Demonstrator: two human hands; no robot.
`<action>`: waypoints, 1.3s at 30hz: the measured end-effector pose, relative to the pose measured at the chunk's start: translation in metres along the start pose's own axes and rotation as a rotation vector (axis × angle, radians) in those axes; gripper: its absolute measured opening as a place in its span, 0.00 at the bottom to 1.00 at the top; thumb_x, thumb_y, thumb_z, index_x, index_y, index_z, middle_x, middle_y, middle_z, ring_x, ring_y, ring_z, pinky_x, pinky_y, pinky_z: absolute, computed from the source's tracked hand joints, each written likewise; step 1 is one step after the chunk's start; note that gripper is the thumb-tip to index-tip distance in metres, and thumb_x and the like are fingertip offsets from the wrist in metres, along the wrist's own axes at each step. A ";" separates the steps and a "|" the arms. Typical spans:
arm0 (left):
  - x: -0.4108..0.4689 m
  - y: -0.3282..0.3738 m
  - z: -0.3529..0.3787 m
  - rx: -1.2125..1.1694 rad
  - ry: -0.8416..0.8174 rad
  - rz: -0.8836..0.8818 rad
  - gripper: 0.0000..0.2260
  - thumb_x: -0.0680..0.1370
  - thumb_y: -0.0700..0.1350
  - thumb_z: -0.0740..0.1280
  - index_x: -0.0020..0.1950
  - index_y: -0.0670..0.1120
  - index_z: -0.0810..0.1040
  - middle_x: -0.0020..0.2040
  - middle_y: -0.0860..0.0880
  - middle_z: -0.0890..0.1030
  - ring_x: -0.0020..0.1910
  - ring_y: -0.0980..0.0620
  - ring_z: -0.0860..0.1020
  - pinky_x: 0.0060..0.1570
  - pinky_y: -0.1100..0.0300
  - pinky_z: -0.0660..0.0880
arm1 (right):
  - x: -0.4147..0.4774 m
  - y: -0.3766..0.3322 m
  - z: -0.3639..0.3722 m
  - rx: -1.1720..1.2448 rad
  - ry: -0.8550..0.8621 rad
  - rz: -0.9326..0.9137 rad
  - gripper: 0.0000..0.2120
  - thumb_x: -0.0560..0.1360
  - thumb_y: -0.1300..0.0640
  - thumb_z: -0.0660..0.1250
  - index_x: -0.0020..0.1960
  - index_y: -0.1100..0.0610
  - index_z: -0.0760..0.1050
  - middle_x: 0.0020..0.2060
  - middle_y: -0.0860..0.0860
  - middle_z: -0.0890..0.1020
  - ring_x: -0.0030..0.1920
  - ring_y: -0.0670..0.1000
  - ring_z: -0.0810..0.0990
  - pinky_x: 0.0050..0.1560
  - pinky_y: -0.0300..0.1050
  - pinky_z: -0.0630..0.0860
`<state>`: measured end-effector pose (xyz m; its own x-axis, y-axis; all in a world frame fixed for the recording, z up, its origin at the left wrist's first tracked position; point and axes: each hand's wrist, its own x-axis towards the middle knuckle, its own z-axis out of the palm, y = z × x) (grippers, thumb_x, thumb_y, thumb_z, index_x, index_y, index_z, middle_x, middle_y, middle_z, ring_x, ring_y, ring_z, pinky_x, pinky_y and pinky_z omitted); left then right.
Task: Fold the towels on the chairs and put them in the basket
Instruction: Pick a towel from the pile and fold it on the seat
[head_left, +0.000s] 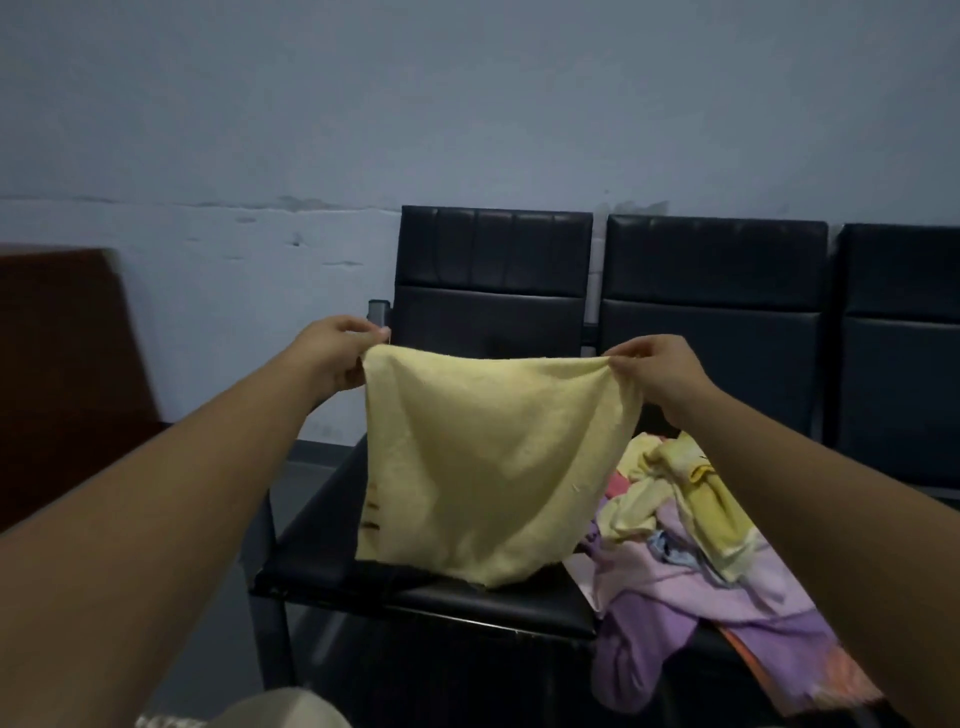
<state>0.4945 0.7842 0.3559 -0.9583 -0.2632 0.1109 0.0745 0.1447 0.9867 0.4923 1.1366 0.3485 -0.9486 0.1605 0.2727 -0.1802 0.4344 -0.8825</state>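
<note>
A pale yellow towel (488, 462) hangs spread in the air in front of the left black chair (493, 270). My left hand (337, 358) pinches its upper left corner and my right hand (657, 374) pinches its upper right corner. The towel's lower edge reaches down to the chair seat (415, 592). A heap of crumpled towels (696, 530) in yellow, purple and pink lies on the seat to the right, partly behind my right forearm. No basket is in view.
Black chairs stand in a row against a pale wall; a second (717, 322) and a third (904, 343) sit to the right. A dark red-brown piece of furniture (62, 374) stands at the left. A light-coloured object (280, 709) shows at the bottom edge.
</note>
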 end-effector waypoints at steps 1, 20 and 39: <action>0.002 0.000 0.001 -0.113 -0.033 -0.043 0.09 0.78 0.47 0.72 0.53 0.43 0.80 0.49 0.42 0.82 0.46 0.47 0.81 0.42 0.54 0.80 | 0.001 0.001 0.000 -0.027 0.007 0.000 0.07 0.81 0.57 0.65 0.48 0.54 0.81 0.46 0.54 0.81 0.49 0.54 0.80 0.49 0.52 0.81; 0.046 -0.048 -0.001 0.125 0.012 0.015 0.06 0.77 0.44 0.73 0.52 0.43 0.83 0.56 0.42 0.82 0.57 0.43 0.81 0.55 0.49 0.81 | 0.036 0.047 0.022 -0.221 -0.240 0.113 0.12 0.73 0.71 0.70 0.55 0.62 0.82 0.51 0.58 0.81 0.52 0.58 0.80 0.51 0.53 0.82; 0.103 0.001 -0.005 0.397 0.409 0.330 0.08 0.75 0.37 0.73 0.53 0.46 0.84 0.48 0.48 0.80 0.48 0.50 0.77 0.50 0.59 0.74 | 0.115 0.002 0.056 0.252 -0.039 -0.038 0.14 0.77 0.64 0.70 0.62 0.62 0.78 0.53 0.53 0.80 0.55 0.51 0.78 0.57 0.45 0.74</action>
<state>0.3976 0.7524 0.3691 -0.7148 -0.4750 0.5133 0.1639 0.5998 0.7832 0.3685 1.1062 0.3571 -0.9484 0.1117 0.2968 -0.2705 0.2040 -0.9409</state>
